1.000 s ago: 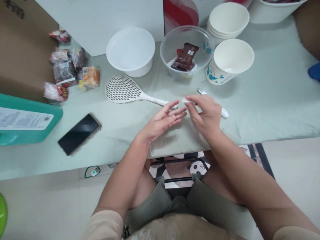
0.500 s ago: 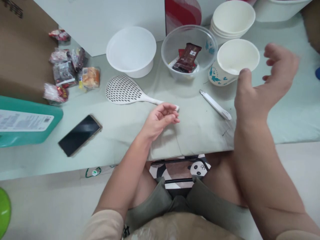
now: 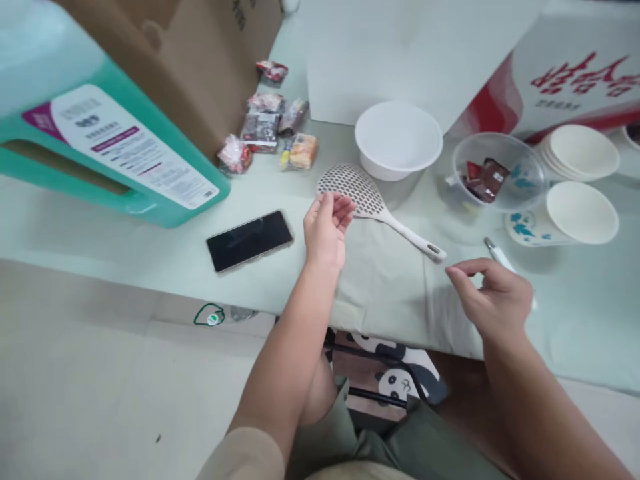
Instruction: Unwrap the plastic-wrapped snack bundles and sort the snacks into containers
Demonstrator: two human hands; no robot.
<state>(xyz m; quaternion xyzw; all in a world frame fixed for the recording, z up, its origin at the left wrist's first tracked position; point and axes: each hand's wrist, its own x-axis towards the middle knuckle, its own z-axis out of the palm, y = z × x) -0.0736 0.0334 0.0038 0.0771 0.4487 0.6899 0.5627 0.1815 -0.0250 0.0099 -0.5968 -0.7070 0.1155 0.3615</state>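
Note:
My left hand point(image 3: 327, 230) is at the near edge of a white skimmer's point(image 3: 353, 187) perforated head, its fingers loosely bent and apart, holding nothing. Whether it touches the skimmer I cannot tell. My right hand point(image 3: 495, 297) is just past the end of the skimmer's handle, thumb and forefinger tips pinched together with nothing visible between them. It partly covers a white utility knife point(image 3: 500, 257) on the cloth. A black phone point(image 3: 250, 240) lies left of my left hand. Behind the skimmer stands a white bowl point(image 3: 397, 143).
A clear bowl point(image 3: 463, 160) holds brown and red packets, beside a paper cup point(image 3: 535, 227) and stacked cups point(image 3: 583, 150). Wrapped snacks point(image 3: 260, 130) lie by a cardboard box point(image 3: 200, 60). A large green bottle point(image 3: 190, 207) stands left. White boxes point(image 3: 400, 53) line the back.
The view has swung left. My right hand has left the paper cup and come to the skimmer's handle end, its fingers closing. My left hand has shifted from the handle to the skimmer's head.

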